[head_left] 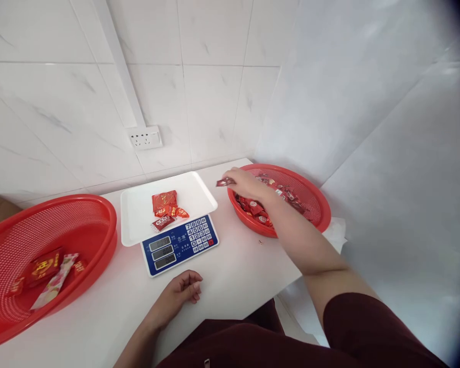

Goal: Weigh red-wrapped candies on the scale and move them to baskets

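Observation:
Over the near-left rim of the right-hand red basket (322, 214), my right hand (245, 183) pinches a small dark-red wrapped candy (225, 182). Many red-wrapped candies (255, 206) fill the bottom of that basket. My left hand (180, 294) rests on the table with its fingers curled in and nothing showing in them, just in front of the digital scale (182, 245). On the scale's white tray (138, 204) lie a square red packet (164, 200), some small orange-red candies (182, 212) and a dark-red packet (163, 223).
At the left stands another red basket (109, 214) holding a red packet (42, 268), a pale stick-shaped packet (55, 283) and small red pieces. A tiny scrap (260, 242) lies on the white table (237, 276). Behind are a tiled wall and a socket (144, 138).

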Available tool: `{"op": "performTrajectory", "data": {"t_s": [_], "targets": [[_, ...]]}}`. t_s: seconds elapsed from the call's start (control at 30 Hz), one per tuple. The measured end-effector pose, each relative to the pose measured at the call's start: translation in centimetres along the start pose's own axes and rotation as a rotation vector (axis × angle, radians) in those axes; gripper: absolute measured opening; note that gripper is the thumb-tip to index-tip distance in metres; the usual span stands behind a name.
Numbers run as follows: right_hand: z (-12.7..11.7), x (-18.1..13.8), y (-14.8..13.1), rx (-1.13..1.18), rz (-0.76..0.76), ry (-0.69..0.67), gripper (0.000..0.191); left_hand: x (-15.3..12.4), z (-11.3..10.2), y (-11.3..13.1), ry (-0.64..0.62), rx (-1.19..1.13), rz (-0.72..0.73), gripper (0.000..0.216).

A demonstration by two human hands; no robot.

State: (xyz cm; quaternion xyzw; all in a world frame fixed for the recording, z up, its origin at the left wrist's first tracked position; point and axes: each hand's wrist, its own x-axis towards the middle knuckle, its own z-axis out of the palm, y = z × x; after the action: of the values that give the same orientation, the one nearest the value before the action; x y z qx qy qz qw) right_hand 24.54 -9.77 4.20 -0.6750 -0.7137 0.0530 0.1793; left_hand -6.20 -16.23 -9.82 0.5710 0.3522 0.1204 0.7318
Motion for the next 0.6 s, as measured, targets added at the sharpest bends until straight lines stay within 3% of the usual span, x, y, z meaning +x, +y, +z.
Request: {"op": "performTrajectory", "data": {"t_s": [0.07,0.13,0.27,0.43,0.6], "targets": [[-2.0,-1.0,2.5,0.092,0.049,-0.201,0.023,0.0,0.0,-0.1,0.002,0.002,0.0,0.038],[-2.8,-1.5,4.9,0.111,0.15,-0.269,0.023,0.0,0.0,-0.1,0.003,0.005,0.001,0.038],[-0.9,-1.1,7.9,-0.016,0.356,-0.195,0.015,0.0,0.0,0.0,0.001,-0.002,0.002,0.038],[2.7,-0.3,8.0,-0.077,0.427,-0.091,0.013,0.1,0.0,0.0,0.032,-0.041,0.0,0.038],[1.8,-0.5,6.7,-0.068,0.415,0.03,0.006,0.0,0.0,-0.2,0.031,-0.081,0.024,0.038]]}}
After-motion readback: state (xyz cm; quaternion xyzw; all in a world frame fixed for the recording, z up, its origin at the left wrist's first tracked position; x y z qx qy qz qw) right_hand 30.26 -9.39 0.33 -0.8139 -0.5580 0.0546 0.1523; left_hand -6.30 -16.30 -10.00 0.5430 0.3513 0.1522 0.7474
